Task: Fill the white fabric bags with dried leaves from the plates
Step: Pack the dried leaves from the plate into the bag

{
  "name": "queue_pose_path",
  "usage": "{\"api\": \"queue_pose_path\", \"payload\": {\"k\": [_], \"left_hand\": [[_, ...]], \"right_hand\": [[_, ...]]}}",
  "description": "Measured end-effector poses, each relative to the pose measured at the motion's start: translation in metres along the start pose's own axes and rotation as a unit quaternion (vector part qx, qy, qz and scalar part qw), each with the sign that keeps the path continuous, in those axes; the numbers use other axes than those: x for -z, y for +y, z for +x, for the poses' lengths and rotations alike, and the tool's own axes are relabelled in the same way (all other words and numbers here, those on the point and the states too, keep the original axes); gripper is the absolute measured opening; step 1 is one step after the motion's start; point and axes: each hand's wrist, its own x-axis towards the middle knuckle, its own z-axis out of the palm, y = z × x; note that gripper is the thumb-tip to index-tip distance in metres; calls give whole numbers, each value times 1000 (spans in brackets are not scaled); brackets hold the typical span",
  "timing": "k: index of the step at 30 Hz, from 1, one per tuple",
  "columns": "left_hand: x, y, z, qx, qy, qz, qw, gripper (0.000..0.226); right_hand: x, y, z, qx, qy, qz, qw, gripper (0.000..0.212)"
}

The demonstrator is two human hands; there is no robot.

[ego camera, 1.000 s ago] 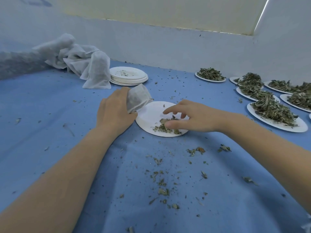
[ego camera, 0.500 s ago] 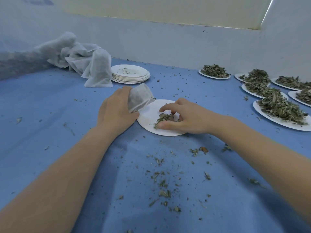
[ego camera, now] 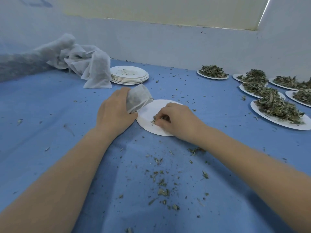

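your right hand (ego camera: 176,120) sits on the near-right part of the white plate (ego camera: 148,113) at frame centre, fingers curled and pinched round the last small clump of dried leaves (ego camera: 154,121). your left hand (ego camera: 114,111) grips the white fabric bag (ego camera: 137,98) just up and to the left of that clump, the bag's end jutting out over the plate's upper-left rim. i cannot tell whether its mouth faces the plate. judged from this, the coming move is short: the leaves go up and left from the right hand to the bag, and the right hand is plainly the nearer one to them.

the bag is thin, soft, non-woven cloth, crumpled, with dark contents showing faintly through. the leaves look brittle and flaky, likely to shed crumbs. the plate is flat, round and smooth. more heaped plates (ego camera: 279,113) lie at right of frame, a stack of emptied plates (ego camera: 129,75) and a pile of spare bags (ego camera: 84,64) at upper left. crumbs (ego camera: 161,190) dot the blue cloth (ego camera: 50,115) in the lower centre.
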Motion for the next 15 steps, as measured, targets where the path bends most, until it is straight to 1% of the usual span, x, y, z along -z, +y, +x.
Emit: {"api": "queue_pose_path", "payload": {"k": [2, 4, 6, 8, 10, 11, 15], "left_hand": [[0, 0, 0, 0, 0, -2, 1000, 51], [-1, 1, -1, 1, -1, -4, 1000, 51], [0, 0, -1, -2, -1, -3, 1000, 52], [-1, 0, -1, -8, -1, 4, 1000, 52], [-2, -1, 0, -17, 3, 12, 1000, 51], [-2, -1, 0, -22, 4, 16, 1000, 51], [-3, -2, 1, -33, 13, 24, 999, 51]], "right_hand": [[-2, 1, 0, -6, 13, 6, 1000, 22], [-2, 2, -1, -10, 9, 5, 1000, 21], [8, 2, 0, -20, 16, 48, 999, 15], [26, 5, 3, -32, 53, 94, 994, 10], [45, 6, 8, -31, 74, 99, 992, 13], [53, 4, 11, -26, 70, 98, 992, 13], [71, -10, 20, 27, 13, 49, 998, 10]]}}
